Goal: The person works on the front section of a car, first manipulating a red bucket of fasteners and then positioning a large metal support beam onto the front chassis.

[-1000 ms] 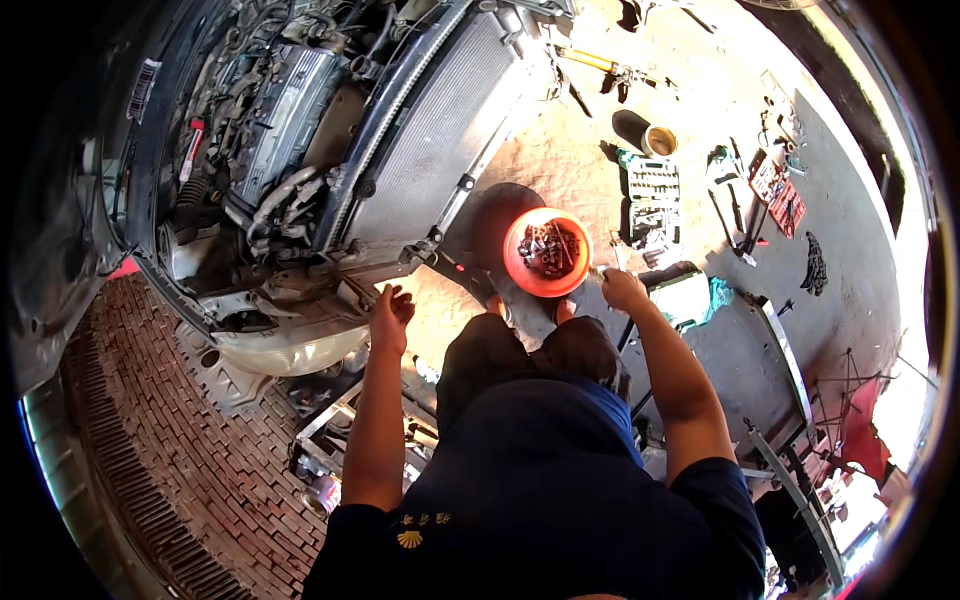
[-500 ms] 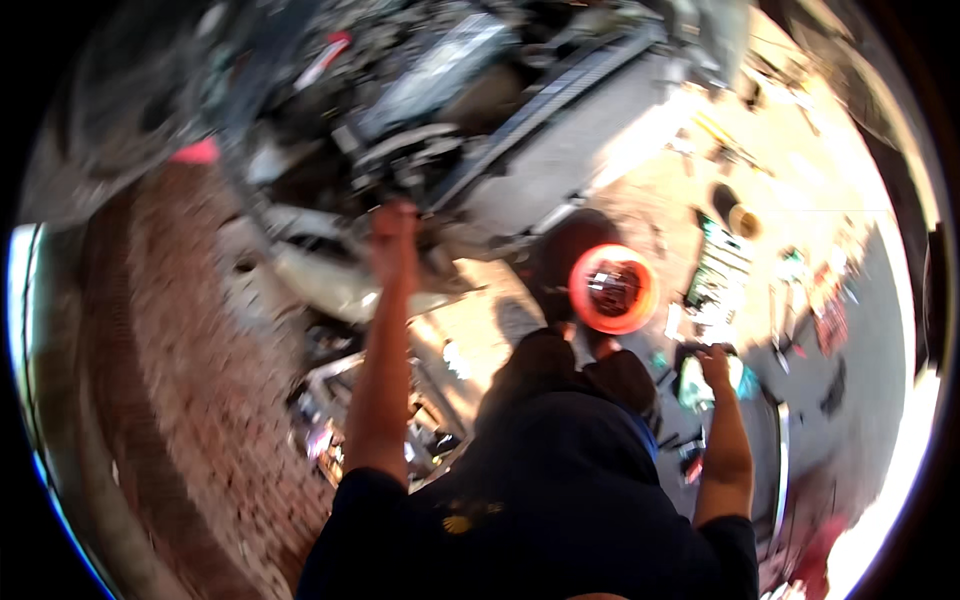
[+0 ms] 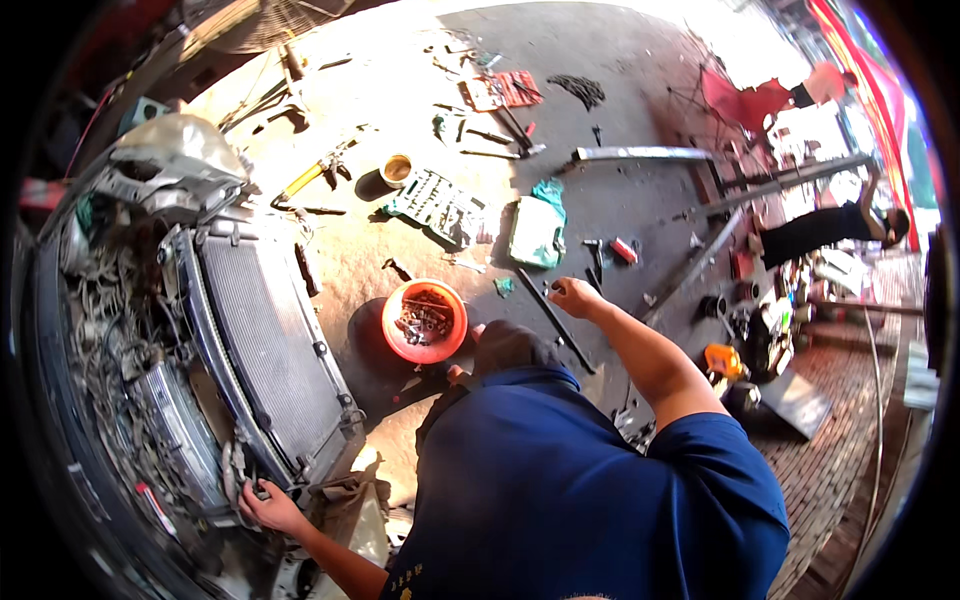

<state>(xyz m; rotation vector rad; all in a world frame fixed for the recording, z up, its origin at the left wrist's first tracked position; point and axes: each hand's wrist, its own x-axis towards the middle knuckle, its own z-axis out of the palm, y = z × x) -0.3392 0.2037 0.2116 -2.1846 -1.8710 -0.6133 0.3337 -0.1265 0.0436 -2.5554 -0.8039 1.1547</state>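
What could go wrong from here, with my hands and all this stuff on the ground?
The left grip is beside the exposed engine bay, so a slip might scrape knuckles on metal. The orange-red bucket, holding loose metal parts, stands close to your feet; a kick could spill them. The long dark bar lying on the floor could trip you.

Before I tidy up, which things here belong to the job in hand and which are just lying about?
Likely in the job: exposed engine, beside the left grip; radiator; perhaps red bucket of metal parts.
Apparently lying about: yellow jug; dark tangled heap; small round container.
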